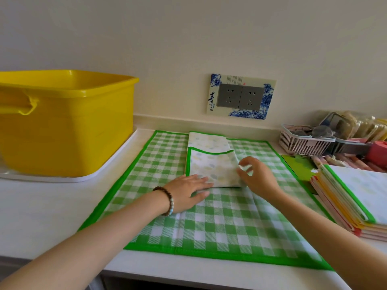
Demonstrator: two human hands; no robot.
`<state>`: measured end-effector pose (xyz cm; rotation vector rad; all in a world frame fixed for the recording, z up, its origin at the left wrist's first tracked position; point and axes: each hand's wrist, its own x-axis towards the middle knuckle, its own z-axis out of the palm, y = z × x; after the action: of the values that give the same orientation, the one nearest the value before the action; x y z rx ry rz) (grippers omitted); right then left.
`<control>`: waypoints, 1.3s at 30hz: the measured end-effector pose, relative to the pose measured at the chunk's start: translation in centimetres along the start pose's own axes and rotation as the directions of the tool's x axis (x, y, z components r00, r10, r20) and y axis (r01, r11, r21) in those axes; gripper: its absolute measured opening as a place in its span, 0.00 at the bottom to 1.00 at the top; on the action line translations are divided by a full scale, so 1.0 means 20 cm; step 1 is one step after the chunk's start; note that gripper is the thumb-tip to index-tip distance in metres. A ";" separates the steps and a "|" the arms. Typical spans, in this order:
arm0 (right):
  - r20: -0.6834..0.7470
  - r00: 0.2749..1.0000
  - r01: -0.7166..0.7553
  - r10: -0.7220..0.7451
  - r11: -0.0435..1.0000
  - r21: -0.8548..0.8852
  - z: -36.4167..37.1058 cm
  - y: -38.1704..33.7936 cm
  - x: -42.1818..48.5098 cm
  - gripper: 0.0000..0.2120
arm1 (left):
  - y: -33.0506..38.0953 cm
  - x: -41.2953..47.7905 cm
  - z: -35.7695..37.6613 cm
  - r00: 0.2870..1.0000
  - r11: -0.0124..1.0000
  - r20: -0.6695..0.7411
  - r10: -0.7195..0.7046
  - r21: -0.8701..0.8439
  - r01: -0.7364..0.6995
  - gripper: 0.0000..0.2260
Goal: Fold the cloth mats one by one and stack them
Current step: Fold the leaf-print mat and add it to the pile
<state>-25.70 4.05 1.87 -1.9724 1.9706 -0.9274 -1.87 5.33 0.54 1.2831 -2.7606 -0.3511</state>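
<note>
A green-and-white checked cloth mat (pixel 219 218) lies spread flat on the white counter. On its far half sits a folded mat (pixel 211 162), white with pale leaf print and a green border. My left hand (pixel 188 191) lies flat, fingers straight, pressing the folded mat's near left corner. At that mat's right edge my right hand (pixel 255 174) has its fingers curled, and the thumb and fingertips pinch the fabric. A pile of unfolded mats (pixel 356 201) with green, yellow and red borders rests at the right.
A big yellow plastic tub (pixel 69 122) stands on a white tray (pixel 83 176) at the left. A white basket (pixel 303 143) with small items and packets sits at the back right. A double wall socket (pixel 240 97) is behind the mats.
</note>
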 end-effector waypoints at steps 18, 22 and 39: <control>0.538 0.797 0.465 -0.276 0.848 -0.253 -0.01 0.01 -0.23 0.22 | -0.02 -0.03 -0.01 0.999 0.999 0.001 -0.038 -0.020 0.038 0.21; 0.519 0.814 0.439 -0.261 0.861 -0.256 -0.07 0.10 -0.24 0.22 | -0.10 -0.06 -0.04 0.998 0.995 -0.023 -0.060 -0.081 0.058 0.20; 0.361 0.874 0.445 -0.324 0.833 -0.328 -0.11 0.08 -0.04 0.21 | -0.14 -0.11 0.00 0.985 0.978 -0.115 -0.128 -0.182 0.106 0.24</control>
<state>-28.15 5.36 2.42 -2.6322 1.7197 -0.2610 1.60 5.20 -0.09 1.3758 -2.4947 -0.4911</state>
